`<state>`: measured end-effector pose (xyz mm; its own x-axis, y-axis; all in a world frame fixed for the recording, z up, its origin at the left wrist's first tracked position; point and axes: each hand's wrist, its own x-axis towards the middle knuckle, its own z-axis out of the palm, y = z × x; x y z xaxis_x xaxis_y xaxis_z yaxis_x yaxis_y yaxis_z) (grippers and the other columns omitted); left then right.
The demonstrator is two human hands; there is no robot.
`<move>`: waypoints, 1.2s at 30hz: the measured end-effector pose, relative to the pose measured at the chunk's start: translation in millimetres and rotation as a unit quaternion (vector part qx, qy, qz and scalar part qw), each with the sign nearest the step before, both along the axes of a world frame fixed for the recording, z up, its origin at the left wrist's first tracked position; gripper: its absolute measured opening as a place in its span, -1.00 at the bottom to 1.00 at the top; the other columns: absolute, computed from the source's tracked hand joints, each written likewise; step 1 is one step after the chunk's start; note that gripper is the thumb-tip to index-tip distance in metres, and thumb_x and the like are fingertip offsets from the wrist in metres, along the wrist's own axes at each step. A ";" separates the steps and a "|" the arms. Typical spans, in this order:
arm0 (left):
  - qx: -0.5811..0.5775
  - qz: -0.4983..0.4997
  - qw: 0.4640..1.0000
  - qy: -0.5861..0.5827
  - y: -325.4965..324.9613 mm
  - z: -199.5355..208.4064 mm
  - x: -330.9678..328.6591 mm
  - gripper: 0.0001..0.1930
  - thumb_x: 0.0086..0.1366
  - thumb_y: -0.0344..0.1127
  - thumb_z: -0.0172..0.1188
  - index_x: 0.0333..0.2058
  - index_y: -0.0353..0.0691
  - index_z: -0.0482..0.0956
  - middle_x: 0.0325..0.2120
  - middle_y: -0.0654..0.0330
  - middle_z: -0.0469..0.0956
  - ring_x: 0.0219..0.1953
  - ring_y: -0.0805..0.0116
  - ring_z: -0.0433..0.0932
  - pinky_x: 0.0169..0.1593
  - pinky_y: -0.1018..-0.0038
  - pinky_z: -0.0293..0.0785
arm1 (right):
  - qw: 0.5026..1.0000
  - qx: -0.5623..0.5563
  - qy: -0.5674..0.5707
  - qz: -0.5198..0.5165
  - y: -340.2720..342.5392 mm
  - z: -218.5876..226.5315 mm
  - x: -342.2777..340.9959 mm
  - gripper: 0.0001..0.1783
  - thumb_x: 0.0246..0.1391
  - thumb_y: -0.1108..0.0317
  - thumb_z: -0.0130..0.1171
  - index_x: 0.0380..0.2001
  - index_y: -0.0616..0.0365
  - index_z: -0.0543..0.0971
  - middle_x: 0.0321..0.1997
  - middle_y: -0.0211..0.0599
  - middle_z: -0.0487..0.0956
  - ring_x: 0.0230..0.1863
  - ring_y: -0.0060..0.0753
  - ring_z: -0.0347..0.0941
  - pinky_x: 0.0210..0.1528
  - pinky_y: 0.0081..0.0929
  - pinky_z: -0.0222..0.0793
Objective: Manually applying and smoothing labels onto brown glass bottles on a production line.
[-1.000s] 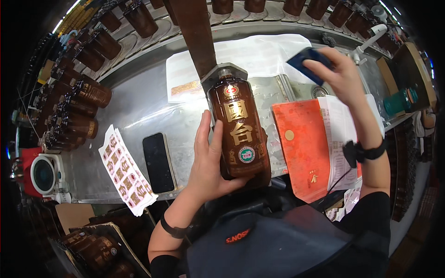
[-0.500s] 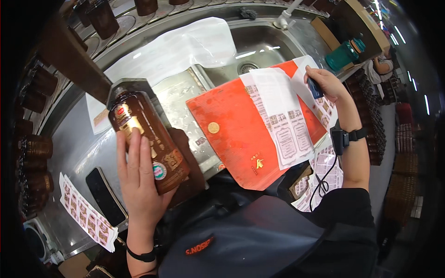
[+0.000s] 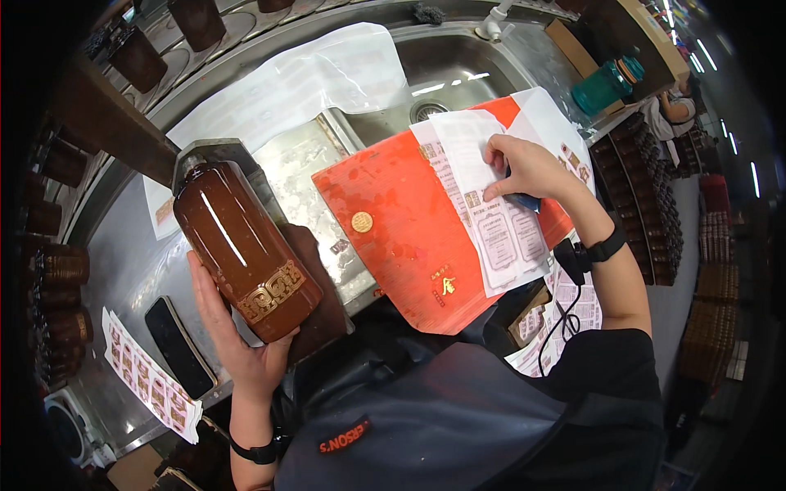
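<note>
A brown glass bottle [image 3: 237,237] with a gold patterned band near its base lies tilted in a dark cradle [image 3: 315,274]. My left hand [image 3: 237,348] holds its lower end, fingers along the left side and thumb at the base. On an orange-red board [image 3: 385,237] lie white label sheets [image 3: 499,237] printed with small purple and gold labels. Over them is my right hand [image 3: 532,172], fingers bent, thumb and forefinger at the sheet. A small dark blue object [image 3: 524,201] is tucked in its palm, mostly hidden; its kind I cannot make out.
A phone [image 3: 180,347] and a label strip [image 3: 151,376] lie on the metal counter at left. Behind the board is a sink [image 3: 458,69] with a tap [image 3: 494,23]. A teal bottle [image 3: 606,86] stands at right. Dark bottles [image 3: 135,61] sit on a conveyor at the far left.
The bottle has turned in its cradle, from its gold front label to a plain brown side. My left hand slid down to its edge. My right hand moved left, from the board's far right onto the sheets.
</note>
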<state>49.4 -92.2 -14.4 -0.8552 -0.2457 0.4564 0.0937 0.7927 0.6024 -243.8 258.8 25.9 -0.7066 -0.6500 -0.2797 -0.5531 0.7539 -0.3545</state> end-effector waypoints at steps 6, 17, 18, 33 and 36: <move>-0.002 0.002 1.000 0.012 -0.2 -5.1 0.0 0.14 0.12 0.17 0.37 0.40 -0.35 -0.12 0.42 -0.19 -0.10 0.45 -0.14 -0.06 0.43 0.13 -0.06 | 1.000 0.007 0.003 -0.006 -11.6 -3.7 -31.2 -0.35 -0.38 0.08 0.61 -0.29 0.16 0.46 -0.34 -0.28 0.55 -0.27 -0.24 0.51 -0.21 -0.38 0.40; 0.005 0.001 1.000 0.003 -6.9 -8.8 4.5 0.10 0.16 0.10 0.35 0.40 -0.39 -0.13 0.40 -0.27 -0.06 0.43 -0.20 -0.01 0.41 0.09 -0.02 | 0.997 0.010 0.068 0.031 -42.3 -18.6 -111.0 -0.16 -0.25 -0.03 0.53 0.11 0.12 0.49 -0.09 -0.14 0.57 -0.06 -0.16 0.52 -0.01 -0.35 0.40; 0.004 -0.005 1.000 0.002 -6.1 -8.8 3.7 0.10 0.16 0.11 0.35 0.40 -0.39 -0.13 0.39 -0.28 -0.06 0.43 -0.21 -0.01 0.41 0.09 -0.02 | 0.999 -0.004 -0.031 0.019 -40.1 -13.6 -114.6 -0.14 -0.22 -0.01 0.52 0.16 0.11 0.47 -0.05 -0.18 0.56 -0.03 -0.17 0.50 0.02 -0.33 0.38; 0.004 -0.003 1.000 -0.014 -6.5 -8.9 2.9 0.12 0.15 0.13 0.35 0.39 -0.41 -0.14 0.39 -0.30 -0.09 0.43 -0.23 -0.02 0.41 0.08 -0.01 | 0.986 0.079 -0.130 0.062 -61.8 -1.7 -114.1 -0.40 -0.32 0.04 0.58 -0.27 0.20 0.59 -0.36 -0.26 0.64 -0.32 -0.33 0.54 -0.25 -0.43 0.37; 0.010 -0.003 1.000 -0.012 -6.6 -9.5 3.6 0.11 0.14 0.12 0.36 0.39 -0.41 -0.13 0.39 -0.31 -0.09 0.42 -0.24 -0.02 0.41 0.08 -0.01 | 0.985 0.081 -0.143 0.051 -65.6 -6.4 -124.9 -0.54 -0.27 0.07 0.57 -0.44 0.19 0.62 -0.48 -0.38 0.61 -0.44 -0.51 0.49 -0.36 -0.49 0.34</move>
